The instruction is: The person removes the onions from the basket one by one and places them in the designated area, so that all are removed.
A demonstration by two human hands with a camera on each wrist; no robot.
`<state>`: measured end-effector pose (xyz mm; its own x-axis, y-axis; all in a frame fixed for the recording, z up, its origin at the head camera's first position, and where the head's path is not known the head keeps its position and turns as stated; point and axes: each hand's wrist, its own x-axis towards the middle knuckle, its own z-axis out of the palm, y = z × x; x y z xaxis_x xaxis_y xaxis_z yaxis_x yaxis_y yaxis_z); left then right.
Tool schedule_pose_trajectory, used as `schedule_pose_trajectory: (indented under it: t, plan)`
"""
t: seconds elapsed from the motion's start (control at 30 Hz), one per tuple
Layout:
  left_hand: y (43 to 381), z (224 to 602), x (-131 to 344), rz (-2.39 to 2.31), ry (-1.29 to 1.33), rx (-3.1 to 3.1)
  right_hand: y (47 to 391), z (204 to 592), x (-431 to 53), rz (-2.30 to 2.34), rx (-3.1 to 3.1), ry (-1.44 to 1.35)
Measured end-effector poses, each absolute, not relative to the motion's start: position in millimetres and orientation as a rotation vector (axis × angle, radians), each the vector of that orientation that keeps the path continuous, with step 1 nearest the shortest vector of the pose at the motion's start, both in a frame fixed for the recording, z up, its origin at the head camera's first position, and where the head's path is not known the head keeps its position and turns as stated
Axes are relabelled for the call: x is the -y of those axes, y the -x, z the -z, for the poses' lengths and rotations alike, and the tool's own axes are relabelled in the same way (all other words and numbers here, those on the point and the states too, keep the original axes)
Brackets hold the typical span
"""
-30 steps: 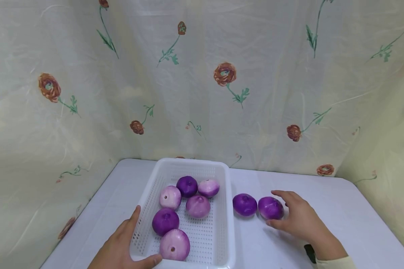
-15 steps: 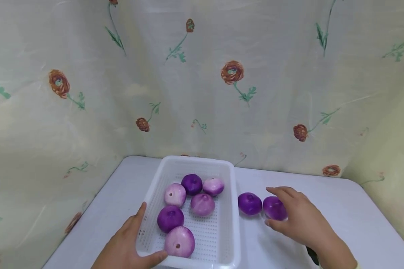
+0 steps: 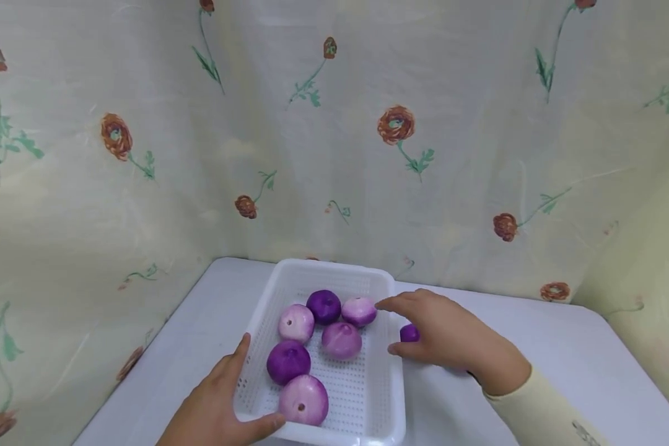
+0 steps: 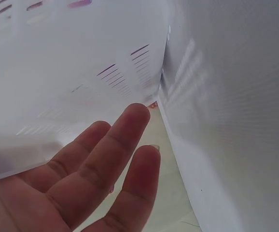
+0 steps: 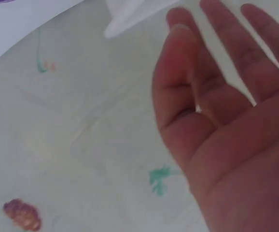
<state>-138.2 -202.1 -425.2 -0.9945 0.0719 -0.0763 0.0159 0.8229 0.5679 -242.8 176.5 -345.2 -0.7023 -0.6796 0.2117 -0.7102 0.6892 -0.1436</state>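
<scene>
In the head view a white plastic basket (image 3: 366, 378) holds several onions, some pale pink like the pale onion (image 3: 303, 400), some deep purple like the dark onion (image 3: 288, 362). My left hand (image 3: 217, 396) rests at its front left corner, thumb on the rim. In the left wrist view, my left hand's fingers (image 4: 108, 164) lie loosely extended along the basket's outer wall. Over the right rim, my right hand (image 3: 446, 328) holds nothing, fingertips beside a pale pink onion (image 3: 359, 311). One purple onion (image 3: 409, 333) shows partly behind that hand on the table.
The white table (image 3: 535, 347) extends to both sides of the basket. Behind it and at the sides hang flower-patterned curtains (image 3: 312, 155). My right forearm in a pale sleeve (image 3: 541, 406) crosses above the table's right part.
My right hand has moved left from the purple onions on the table to the basket's right rim, now covering most of them. My left hand stays at the basket. The head view has shifted slightly.
</scene>
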Motion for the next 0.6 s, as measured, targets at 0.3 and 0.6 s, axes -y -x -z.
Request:
schedule_pose_trajectory:
  t: [0.3, 0.6]
  plan:
    - [137, 422, 199, -0.854, -0.031, -2.923, 276, 342, -123, -0.166, 2.795, -1.378]
    - [136, 424, 200, -0.924, -0.109, -2.927, 284, 363, -87, 0.019, 2.75, -1.45]
